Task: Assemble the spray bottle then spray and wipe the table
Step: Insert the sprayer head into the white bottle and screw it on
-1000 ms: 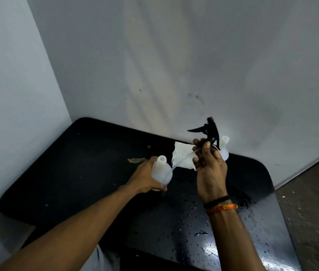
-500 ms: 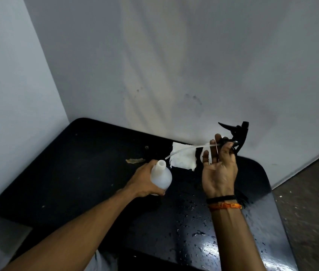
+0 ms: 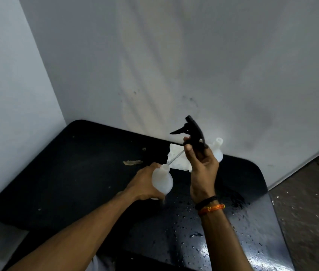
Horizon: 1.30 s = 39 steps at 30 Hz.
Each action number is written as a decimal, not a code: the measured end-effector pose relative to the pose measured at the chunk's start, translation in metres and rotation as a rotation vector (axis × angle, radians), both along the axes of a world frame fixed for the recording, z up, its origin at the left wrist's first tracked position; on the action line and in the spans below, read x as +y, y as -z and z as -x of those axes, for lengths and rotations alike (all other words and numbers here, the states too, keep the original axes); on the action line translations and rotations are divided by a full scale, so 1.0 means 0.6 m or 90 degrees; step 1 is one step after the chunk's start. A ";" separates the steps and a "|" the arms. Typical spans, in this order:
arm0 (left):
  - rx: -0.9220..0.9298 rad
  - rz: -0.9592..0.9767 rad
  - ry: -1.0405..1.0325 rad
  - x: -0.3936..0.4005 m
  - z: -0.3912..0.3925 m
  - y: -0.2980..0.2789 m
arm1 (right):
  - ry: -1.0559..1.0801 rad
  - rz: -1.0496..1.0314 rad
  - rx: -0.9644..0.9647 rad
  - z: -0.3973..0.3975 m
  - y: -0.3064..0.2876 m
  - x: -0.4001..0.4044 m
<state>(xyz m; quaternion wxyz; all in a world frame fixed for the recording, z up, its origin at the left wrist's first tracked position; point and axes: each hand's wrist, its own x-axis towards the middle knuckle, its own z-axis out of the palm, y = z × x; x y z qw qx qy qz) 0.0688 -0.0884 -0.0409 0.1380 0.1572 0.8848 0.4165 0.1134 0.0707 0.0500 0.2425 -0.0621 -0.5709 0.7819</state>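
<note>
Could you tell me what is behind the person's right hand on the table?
Behind the right hand a second white bottle stands by the wall, and a white cloth lies on the black table. The hand covers the bottle's left side and part of the cloth.

Single head-worn view, looking forward and down from above the near edge of the black table, taking in most of its top. It is facing the wall corner behind the table, sitting close over both forearms; floor is showing right of the table.
</note>
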 end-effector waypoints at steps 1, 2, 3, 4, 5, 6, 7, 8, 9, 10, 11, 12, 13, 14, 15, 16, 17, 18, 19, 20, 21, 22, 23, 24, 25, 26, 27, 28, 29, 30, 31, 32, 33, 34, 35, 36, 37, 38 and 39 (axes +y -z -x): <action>-0.008 0.001 -0.004 0.003 -0.001 -0.004 | -0.017 -0.018 0.005 -0.001 0.000 -0.001; -0.018 -0.002 -0.012 0.006 -0.002 -0.009 | -0.031 -0.031 0.007 -0.001 0.000 -0.002; -0.029 -0.009 -0.018 0.009 -0.003 -0.015 | -0.041 -0.040 0.007 -0.001 0.000 -0.002; -0.038 -0.017 -0.021 0.013 -0.004 -0.021 | -0.050 -0.045 0.005 -0.001 0.000 -0.001; -0.041 -0.026 -0.020 0.016 -0.006 -0.027 | -0.058 -0.048 0.002 -0.001 0.000 0.001; -0.041 -0.035 -0.016 0.020 -0.008 -0.034 | -0.067 -0.053 -0.002 -0.001 0.000 0.003; -0.037 -0.043 -0.011 0.023 -0.010 -0.042 | -0.075 -0.061 -0.006 0.000 0.000 0.005; -0.034 -0.054 -0.007 0.025 -0.012 -0.050 | -0.083 -0.075 -0.009 0.000 0.000 0.008; -0.032 -0.065 -0.005 0.027 -0.014 -0.058 | -0.091 -0.091 -0.010 0.000 -0.001 0.010; -0.029 -0.077 -0.004 0.027 -0.015 -0.066 | -0.097 -0.102 -0.008 0.001 -0.002 0.010; -0.027 -0.089 -0.001 0.027 -0.017 -0.073 | -0.103 -0.104 -0.005 0.001 -0.005 0.011; -0.026 -0.099 0.003 0.027 -0.018 -0.081 | -0.108 -0.097 0.001 0.000 -0.009 0.012; -0.029 -0.111 0.006 0.025 -0.020 -0.086 | -0.114 -0.087 0.006 -0.001 -0.013 0.012; -0.033 -0.128 0.007 0.025 -0.022 -0.093 | -0.122 -0.078 0.014 -0.001 -0.018 0.015; -0.040 -0.148 0.004 0.023 -0.025 -0.098 | -0.133 -0.070 0.019 -0.003 -0.022 0.017; -0.048 -0.171 0.001 0.022 -0.027 -0.105 | -0.144 -0.059 0.025 -0.004 -0.026 0.020; -0.060 -0.197 0.002 0.022 -0.030 -0.111 | -0.152 -0.047 0.029 -0.006 -0.030 0.023; -0.075 -0.223 0.006 0.021 -0.032 -0.117 | -0.159 -0.033 0.030 -0.008 -0.033 0.024; -0.091 -0.247 0.013 0.021 -0.034 -0.123 | -0.163 -0.020 0.031 -0.009 -0.035 0.025; -0.112 -0.272 0.022 0.021 -0.036 -0.127 | -0.167 -0.007 0.030 -0.010 -0.037 0.026; -0.137 -0.297 0.032 0.021 -0.038 -0.130 | -0.173 0.003 0.027 -0.010 -0.038 0.027; -0.161 -0.320 0.043 0.021 -0.041 -0.134 | -0.180 0.009 0.024 -0.011 -0.039 0.029; -0.180 -0.339 0.052 0.022 -0.044 -0.136 | -0.187 0.015 0.021 -0.011 -0.040 0.032; -0.196 -0.352 0.060 0.023 -0.047 -0.140 | -0.195 0.020 0.018 -0.011 -0.040 0.036; -0.212 -0.361 0.070 0.026 -0.049 -0.144 | -0.202 0.029 0.014 -0.011 -0.040 0.041; -0.227 -0.367 0.081 0.028 -0.050 -0.147 | -0.208 0.038 0.011 -0.012 -0.040 0.046; -0.240 -0.373 0.092 0.030 -0.050 -0.150 | -0.212 0.047 0.010 -0.012 -0.040 0.050; -0.252 -0.377 0.103 0.032 -0.050 -0.151 | -0.214 0.054 0.008 -0.012 -0.041 0.054; -0.261 -0.382 0.110 0.034 -0.049 -0.152 | -0.216 0.059 0.007 -0.012 -0.041 0.057; -0.269 -0.388 0.114 0.036 -0.049 -0.151 | -0.218 0.058 0.005 -0.013 -0.041 0.058; -0.274 -0.396 0.116 0.038 -0.049 -0.151 | -0.219 0.053 0.003 -0.012 -0.041 0.059; -0.275 -0.402 0.116 0.039 -0.049 -0.151 | -0.217 0.046 0.001 -0.012 -0.041 0.059; -0.275 -0.405 0.116 0.041 -0.049 -0.151 | -0.210 0.043 0.000 -0.011 -0.041 0.059; -0.272 -0.405 0.113 0.043 -0.049 -0.152 | -0.200 0.045 -0.001 -0.011 -0.041 0.059; -0.265 -0.402 0.110 0.044 -0.049 -0.152 | -0.192 0.052 0.000 -0.011 -0.042 0.058; -0.257 -0.398 0.105 0.045 -0.049 -0.152 | -0.187 0.059 0.000 -0.011 -0.042 0.057; -0.247 -0.393 0.098 0.046 -0.048 -0.152 | -0.182 0.065 0.002 -0.012 -0.041 0.057; -0.238 -0.389 0.092 0.047 -0.047 -0.151 | -0.174 0.065 0.003 -0.013 -0.040 0.057; -0.233 -0.390 0.086 0.047 -0.047 -0.150 | -0.159 0.059 0.001 -0.014 -0.039 0.057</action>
